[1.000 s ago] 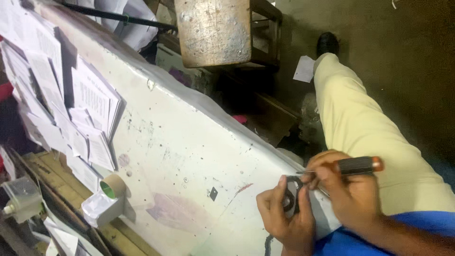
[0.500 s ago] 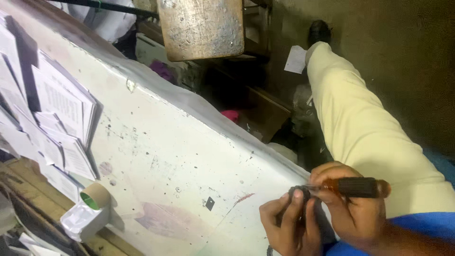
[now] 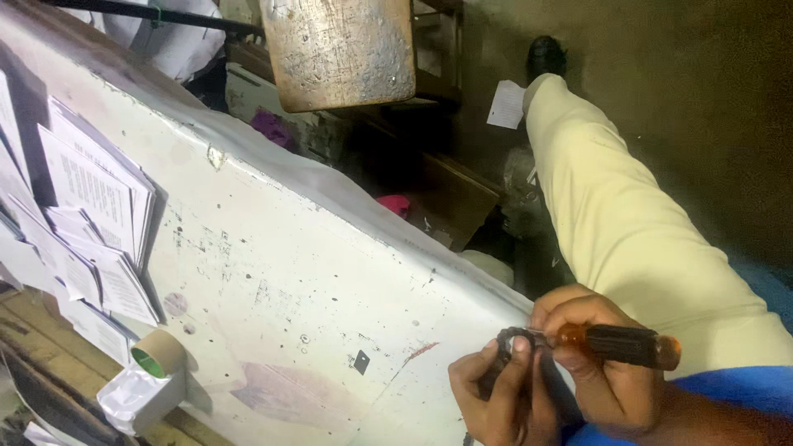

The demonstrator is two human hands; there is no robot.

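Observation:
My right hand [image 3: 599,363] grips a screwdriver [image 3: 618,343] with an orange and black handle, held level, its tip pointing left. The tip meets a small dark part [image 3: 505,345] that my left hand [image 3: 496,396] pinches between thumb and fingers. Both hands work at the near right edge of a worn white table [image 3: 273,272]. The small part is mostly hidden by my fingers.
Stacks of printed paper slips [image 3: 78,223] lie along the table's left side. A roll of tape [image 3: 157,353] sits on a small white box [image 3: 136,398]. A tiny dark square [image 3: 361,362] lies on the table. A wooden block [image 3: 343,49] stands beyond; my trouser leg [image 3: 628,223] stretches right.
The view has shifted, so the hands sit lower in the frame. The screwdriver has swung level and its tip now rests on the small part.

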